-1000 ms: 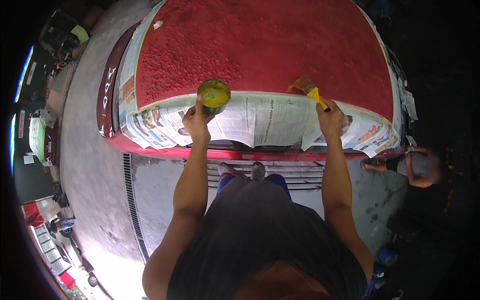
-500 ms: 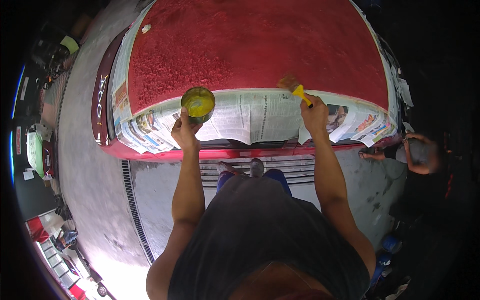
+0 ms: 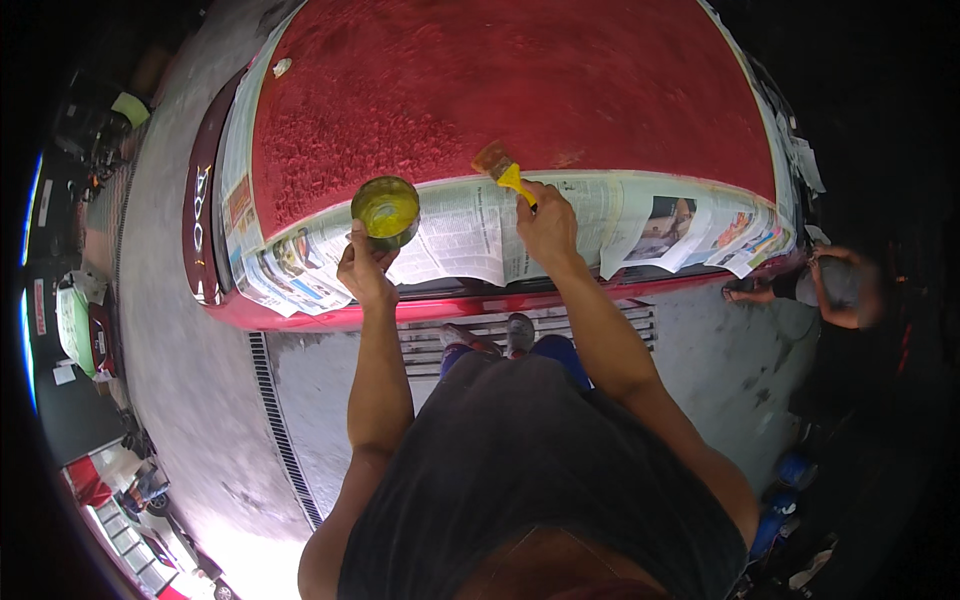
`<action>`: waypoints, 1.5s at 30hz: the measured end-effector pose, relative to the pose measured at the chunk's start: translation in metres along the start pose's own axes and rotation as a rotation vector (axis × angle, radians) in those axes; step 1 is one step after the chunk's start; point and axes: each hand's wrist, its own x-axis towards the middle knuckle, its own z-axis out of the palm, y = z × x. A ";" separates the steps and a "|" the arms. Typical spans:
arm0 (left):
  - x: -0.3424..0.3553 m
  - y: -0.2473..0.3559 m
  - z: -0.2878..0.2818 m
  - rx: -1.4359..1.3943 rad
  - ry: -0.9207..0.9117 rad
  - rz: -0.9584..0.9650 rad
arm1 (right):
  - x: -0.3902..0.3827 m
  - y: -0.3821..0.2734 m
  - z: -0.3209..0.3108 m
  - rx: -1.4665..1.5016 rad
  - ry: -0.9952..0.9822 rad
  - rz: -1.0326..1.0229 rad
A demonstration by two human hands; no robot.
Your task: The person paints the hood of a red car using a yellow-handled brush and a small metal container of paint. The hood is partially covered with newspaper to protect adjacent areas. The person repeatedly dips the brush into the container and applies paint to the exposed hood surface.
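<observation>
My left hand (image 3: pixel 366 268) is closed round the side of a round can (image 3: pixel 386 213) with yellowish liquid in it, held over the newspaper. In my right hand (image 3: pixel 549 225) is a paintbrush (image 3: pixel 512 178) with a yellow handle, its fingers wrapped round the grip. The bristles point up and left, over the near edge of a red car panel (image 3: pixel 520 90); whether they touch it I cannot tell. The panel's left part looks wrinkled and blistered, the middle and right smoother. Newspaper sheets (image 3: pixel 465 235) are taped along the panel's near edge and hang down the car's side.
A small pale lump (image 3: pixel 282 67) lies on the panel's far left. Underfoot are a slatted metal grate (image 3: pixel 600 325) and a long floor drain (image 3: pixel 280 430). Another person (image 3: pixel 840 285) is at the right. Blue containers (image 3: pixel 796 470) stand at the lower right.
My right hand has moved left with the paintbrush along the panel's near edge. A wet-looking smear shows where the brush was. The can has shifted slightly left.
</observation>
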 end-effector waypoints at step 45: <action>-0.011 0.036 -0.046 -0.011 0.078 -0.016 | 0.023 0.194 -0.196 -0.310 0.375 0.403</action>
